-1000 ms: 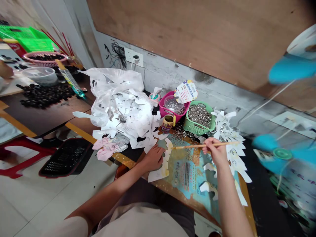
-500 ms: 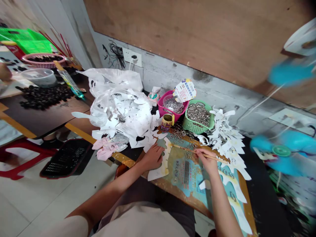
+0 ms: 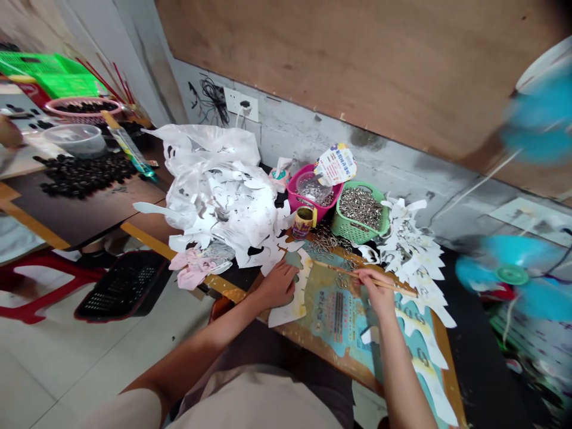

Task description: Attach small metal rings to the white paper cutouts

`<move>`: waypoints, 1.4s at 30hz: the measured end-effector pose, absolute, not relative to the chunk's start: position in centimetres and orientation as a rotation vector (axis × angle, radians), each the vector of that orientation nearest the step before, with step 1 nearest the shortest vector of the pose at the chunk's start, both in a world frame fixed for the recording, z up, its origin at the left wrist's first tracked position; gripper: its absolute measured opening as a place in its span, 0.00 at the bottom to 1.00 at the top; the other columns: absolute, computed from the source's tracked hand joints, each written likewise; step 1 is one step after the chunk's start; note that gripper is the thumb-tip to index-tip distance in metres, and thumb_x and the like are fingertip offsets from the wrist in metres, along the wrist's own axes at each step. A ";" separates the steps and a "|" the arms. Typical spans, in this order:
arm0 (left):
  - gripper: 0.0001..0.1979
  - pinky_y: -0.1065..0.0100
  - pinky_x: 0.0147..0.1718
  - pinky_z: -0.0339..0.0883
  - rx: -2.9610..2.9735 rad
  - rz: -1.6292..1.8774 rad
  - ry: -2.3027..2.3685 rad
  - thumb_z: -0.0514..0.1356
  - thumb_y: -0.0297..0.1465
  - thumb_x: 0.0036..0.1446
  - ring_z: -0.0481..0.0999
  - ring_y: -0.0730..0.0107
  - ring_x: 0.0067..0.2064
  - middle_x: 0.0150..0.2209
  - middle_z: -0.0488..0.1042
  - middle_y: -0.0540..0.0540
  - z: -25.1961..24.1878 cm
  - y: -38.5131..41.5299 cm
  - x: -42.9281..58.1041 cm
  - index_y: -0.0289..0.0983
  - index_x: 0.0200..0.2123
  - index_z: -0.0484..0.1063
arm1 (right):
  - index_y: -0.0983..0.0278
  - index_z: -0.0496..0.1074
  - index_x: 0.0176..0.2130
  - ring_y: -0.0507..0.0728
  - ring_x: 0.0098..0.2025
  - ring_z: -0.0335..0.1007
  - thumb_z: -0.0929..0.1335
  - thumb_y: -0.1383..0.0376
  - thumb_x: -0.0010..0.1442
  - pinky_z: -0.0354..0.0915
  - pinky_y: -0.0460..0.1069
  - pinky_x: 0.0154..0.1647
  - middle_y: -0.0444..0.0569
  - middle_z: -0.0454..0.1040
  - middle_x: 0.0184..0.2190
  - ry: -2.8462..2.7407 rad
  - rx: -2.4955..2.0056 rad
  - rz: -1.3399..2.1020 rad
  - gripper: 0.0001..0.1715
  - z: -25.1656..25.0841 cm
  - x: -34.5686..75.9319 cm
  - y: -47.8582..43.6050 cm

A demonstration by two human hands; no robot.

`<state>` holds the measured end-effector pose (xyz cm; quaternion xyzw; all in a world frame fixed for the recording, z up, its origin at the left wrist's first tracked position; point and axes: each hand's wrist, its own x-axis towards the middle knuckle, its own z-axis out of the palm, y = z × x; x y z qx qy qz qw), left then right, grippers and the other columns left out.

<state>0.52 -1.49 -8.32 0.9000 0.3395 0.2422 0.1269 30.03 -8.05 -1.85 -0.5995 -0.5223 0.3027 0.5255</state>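
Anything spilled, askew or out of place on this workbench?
Yes. Loose metal rings lie scattered on the table in front of the green basket, not in it. A pink cloth hangs over the table edge.

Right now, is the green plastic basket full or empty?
Full: the green plastic basket is heaped with small silver metal pieces.
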 end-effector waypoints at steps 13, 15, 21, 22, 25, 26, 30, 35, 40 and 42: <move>0.15 0.50 0.59 0.59 2.617 0.698 0.999 0.55 0.24 0.53 0.75 0.56 0.46 0.42 0.75 0.40 -8.2 -1.5 0.5 0.36 0.46 0.66 | 0.61 0.79 0.29 0.55 0.21 0.71 0.71 0.59 0.54 0.69 0.49 0.22 0.45 0.76 0.21 -1.249 -1.427 0.602 0.09 -1.3 28.9 -8.2; 0.15 0.51 0.59 0.58 2.619 0.692 1.000 0.55 0.24 0.53 0.75 0.56 0.46 0.42 0.75 0.40 -8.2 -1.6 0.5 0.36 0.46 0.66 | 0.60 0.80 0.30 0.55 0.21 0.71 0.71 0.59 0.54 0.68 0.49 0.22 0.45 0.76 0.20 -1.287 -1.432 0.615 0.09 -1.2 28.6 -8.3; 0.14 0.51 0.60 0.58 2.625 0.695 0.987 0.55 0.24 0.54 0.74 0.57 0.46 0.42 0.75 0.40 -8.1 -1.6 0.6 0.35 0.46 0.66 | 0.59 0.80 0.30 0.55 0.22 0.70 0.71 0.59 0.55 0.66 0.49 0.21 0.45 0.76 0.21 -1.360 -1.469 0.560 0.08 -1.4 28.9 -8.5; 0.14 0.51 0.60 0.57 2.626 0.695 0.986 0.55 0.24 0.54 0.74 0.57 0.46 0.42 0.75 0.40 -8.1 -1.6 0.6 0.35 0.46 0.66 | 0.59 0.80 0.30 0.55 0.21 0.69 0.71 0.59 0.55 0.66 0.49 0.21 0.45 0.76 0.21 -1.368 -1.464 0.580 0.09 -1.5 29.0 -8.6; 0.15 0.50 0.61 0.57 2.628 0.690 0.991 0.54 0.24 0.54 0.75 0.57 0.47 0.42 0.75 0.40 -8.2 -1.6 0.5 0.36 0.46 0.65 | 0.60 0.80 0.29 0.55 0.21 0.69 0.70 0.59 0.55 0.65 0.49 0.20 0.45 0.75 0.21 -1.368 -1.455 0.619 0.09 -1.4 29.0 -8.7; 0.15 0.50 0.61 0.57 2.629 0.688 0.991 0.55 0.24 0.54 0.74 0.57 0.47 0.42 0.75 0.40 -8.3 -1.5 0.5 0.36 0.46 0.65 | 0.60 0.80 0.29 0.55 0.21 0.69 0.70 0.59 0.55 0.66 0.48 0.20 0.45 0.75 0.21 -1.363 -1.456 0.612 0.09 -1.3 29.0 -8.8; 0.15 0.50 0.60 0.58 2.629 0.683 0.992 0.55 0.24 0.54 0.75 0.57 0.46 0.42 0.75 0.40 -8.4 -1.5 0.5 0.36 0.46 0.65 | 0.60 0.79 0.29 0.54 0.21 0.68 0.70 0.60 0.55 0.64 0.48 0.20 0.45 0.75 0.20 -1.375 -1.437 0.658 0.08 -1.3 29.0 -8.9; 0.15 0.50 0.61 0.57 2.635 0.680 0.993 0.55 0.25 0.54 0.74 0.57 0.47 0.42 0.75 0.40 -8.4 -1.5 0.5 0.36 0.46 0.65 | 0.61 0.80 0.29 0.54 0.22 0.70 0.70 0.61 0.55 0.67 0.47 0.21 0.45 0.76 0.21 -1.327 -1.403 0.694 0.09 -1.4 29.4 -8.8; 0.15 0.50 0.61 0.57 2.636 0.682 1.005 0.54 0.25 0.54 0.74 0.57 0.47 0.42 0.75 0.41 -8.3 -1.6 0.5 0.36 0.46 0.65 | 0.61 0.80 0.27 0.54 0.20 0.70 0.70 0.62 0.53 0.67 0.46 0.20 0.45 0.76 0.20 -1.300 -1.381 0.775 0.09 -1.9 30.0 -8.5; 0.14 0.51 0.61 0.57 2.633 0.677 1.004 0.54 0.25 0.54 0.75 0.57 0.47 0.42 0.75 0.41 -8.2 -1.6 0.5 0.36 0.46 0.65 | 0.61 0.80 0.28 0.54 0.22 0.72 0.70 0.61 0.53 0.68 0.47 0.22 0.46 0.78 0.22 -1.259 -1.403 0.772 0.08 -2.2 30.1 -8.4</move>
